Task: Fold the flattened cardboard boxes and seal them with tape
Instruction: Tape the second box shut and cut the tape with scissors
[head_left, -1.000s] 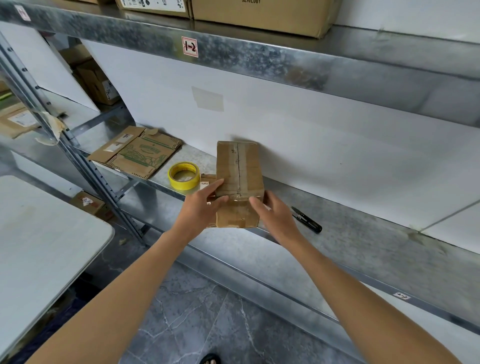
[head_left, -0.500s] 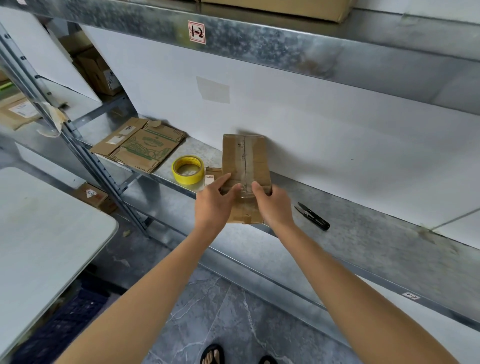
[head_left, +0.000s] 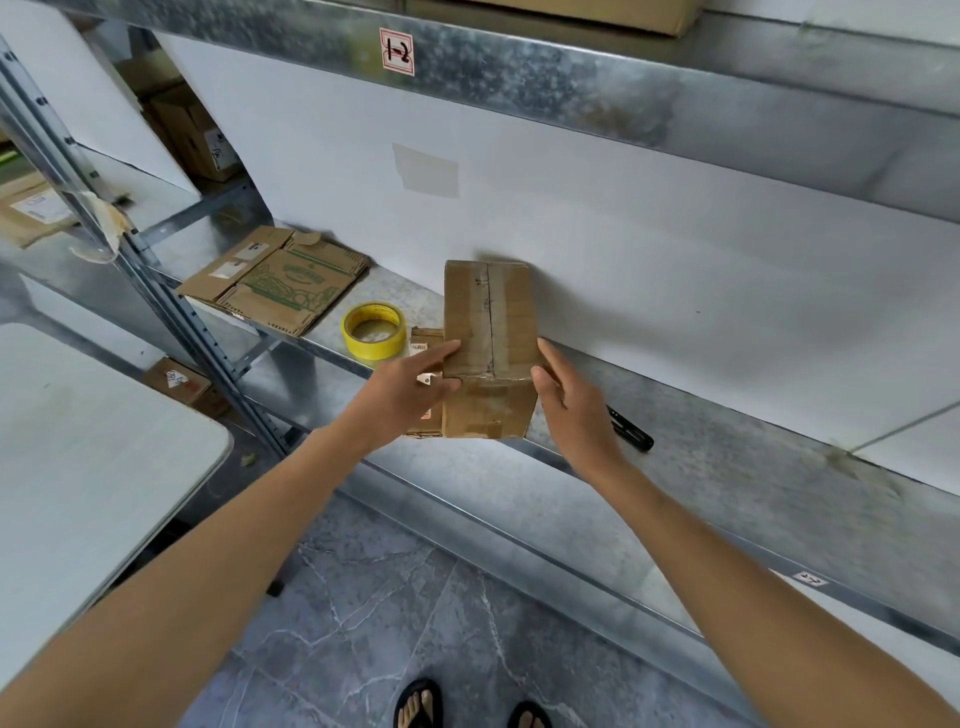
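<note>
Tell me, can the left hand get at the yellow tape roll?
Probably yes: the tape roll lies just beyond the left hand on the shelf, nothing standing between them; its fingers only touch the box.

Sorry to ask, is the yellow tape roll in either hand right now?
No, the yellow tape roll lies flat on the metal shelf, left of the taped box.

Tape roll (head_left: 373, 331) just beside box (head_left: 489, 332)
</note>
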